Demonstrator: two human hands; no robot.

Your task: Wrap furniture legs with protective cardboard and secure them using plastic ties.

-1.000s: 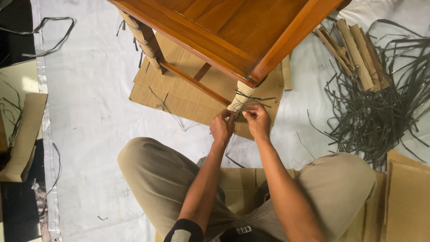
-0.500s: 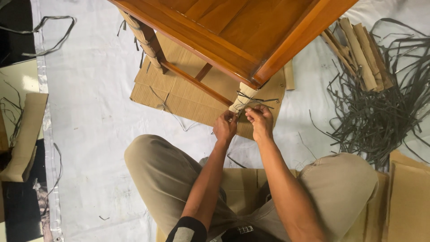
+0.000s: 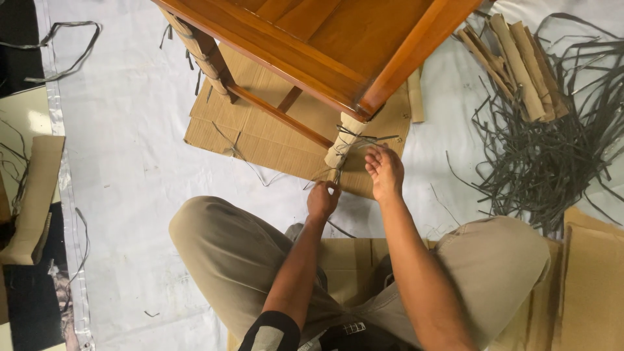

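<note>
Nearest to me, at 6 o'clock, I see both knees in khaki trousers with flattened cardboard between them. My left hand is closed, pinching a thin dark strap; half a second ago it sat higher, against the leg, and it has since dropped toward me and away from the right hand. My right hand was pinched beside it then; now its fingers are loosely spread and rest by the foot of the wrapped table leg, and I cannot tell whether they grip anything. That leg, sheathed in pale cardboard with dark straps crossed round it, stands just beyond both hands at 12 o'clock, under the corner of the orange-brown wooden table. It stands on a corrugated cardboard sheet laid over a white floor covering. At 2 o'clock lie cardboard rolls atop a heap of loose dark straps. At 9 o'clock, a folded cardboard piece.
</note>
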